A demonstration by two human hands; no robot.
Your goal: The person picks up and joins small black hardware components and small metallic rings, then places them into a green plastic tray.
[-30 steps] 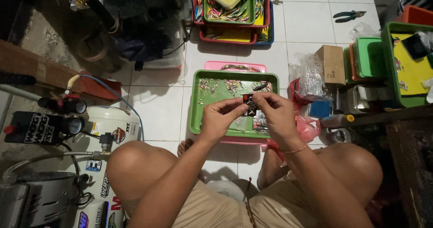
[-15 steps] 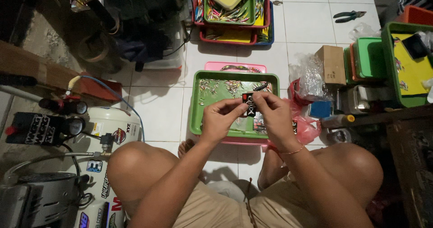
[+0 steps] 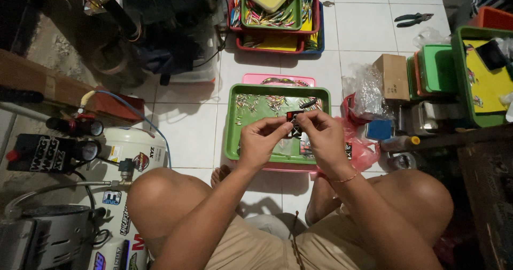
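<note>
While seated on tiled floor [image 3: 187, 131], left hand [image 3: 260, 142] and right hand [image 3: 320, 136] meet at frame centre, fingertips of both pinching small dark packet [image 3: 294, 124] above green tray [image 3: 233, 142] of slim lures [image 3: 267, 102]. Risk, judged: light pinch could slip, dropping packet among lures. Compressor tank [image 3: 125, 158] lower left; pliers [image 3: 414, 18] upper right.
</note>
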